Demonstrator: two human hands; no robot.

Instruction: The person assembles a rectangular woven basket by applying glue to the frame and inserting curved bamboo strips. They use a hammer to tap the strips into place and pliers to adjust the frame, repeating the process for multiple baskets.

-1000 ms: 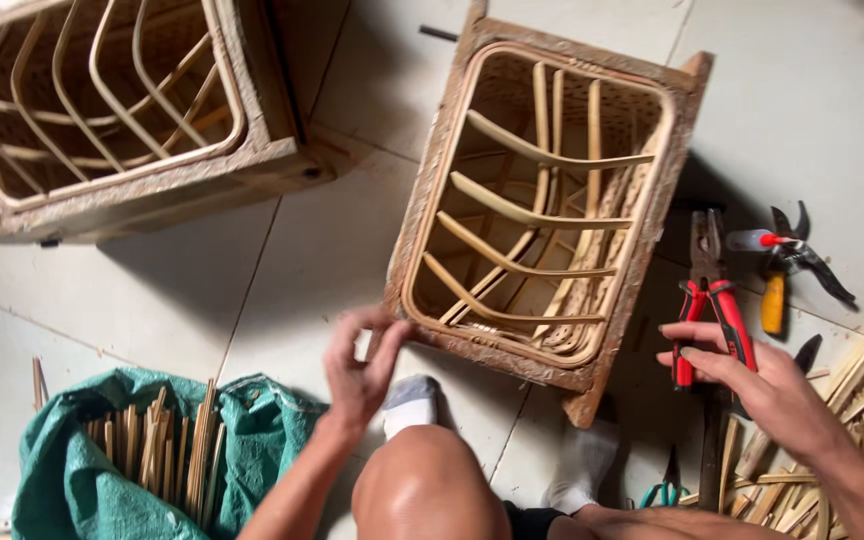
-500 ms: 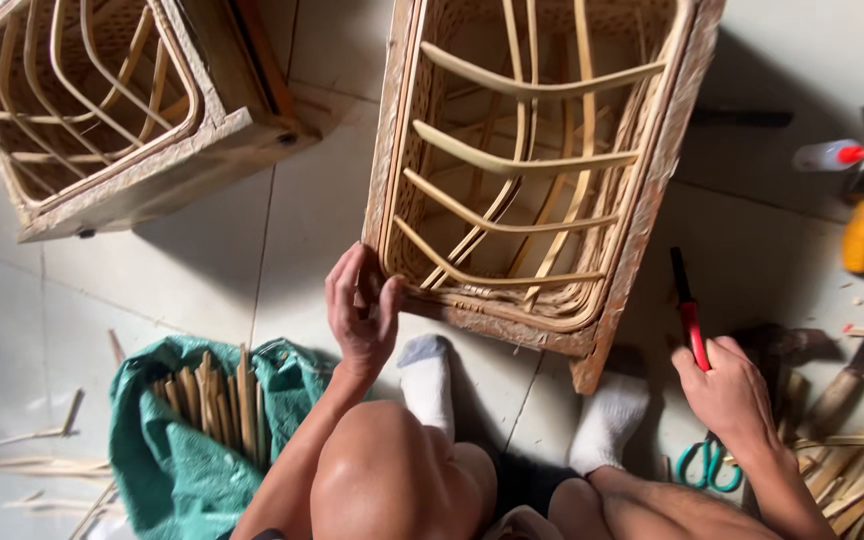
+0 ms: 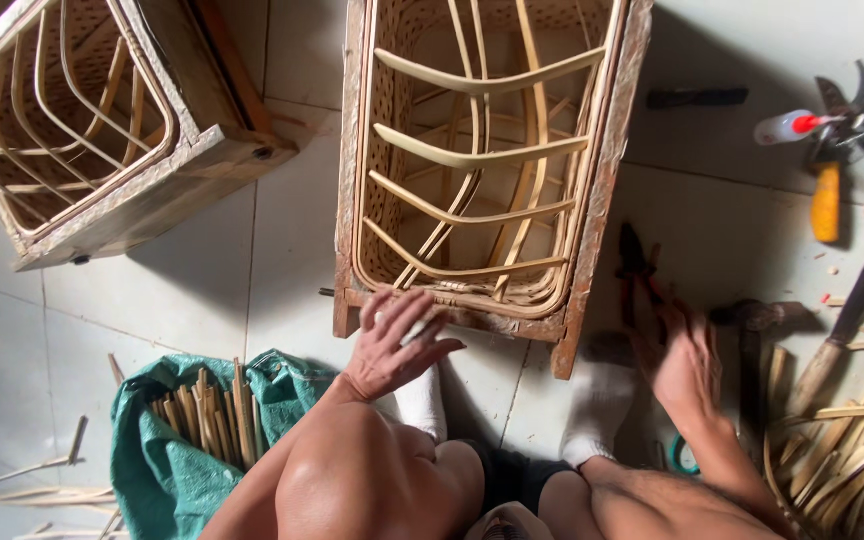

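Observation:
A woven bamboo cage (image 3: 597,200) with curved slats lies open-side up on the tiled floor in front of me. My left hand (image 3: 392,345) rests on its near wooden rim with fingers spread. A small pale piece (image 3: 409,333) shows under the fingers; whether it is held is unclear. My right hand (image 3: 687,360) is at the cage's near right corner, closed around red-handled pliers (image 3: 642,270) whose dark jaws point away from me. My knees and white socks are just below the rim.
A second cage (image 3: 102,130) lies at the upper left. A green sack of short bamboo sticks (image 3: 167,470) sits by my left knee. Pruning shears (image 3: 832,150), a knife (image 3: 842,310) and loose bamboo strips (image 3: 852,450) lie at the right.
The view has closed in on the cage. My left hand has come down along the near rim and spread its fingers. My right hand has lifted the pliers toward the cage's right corner.

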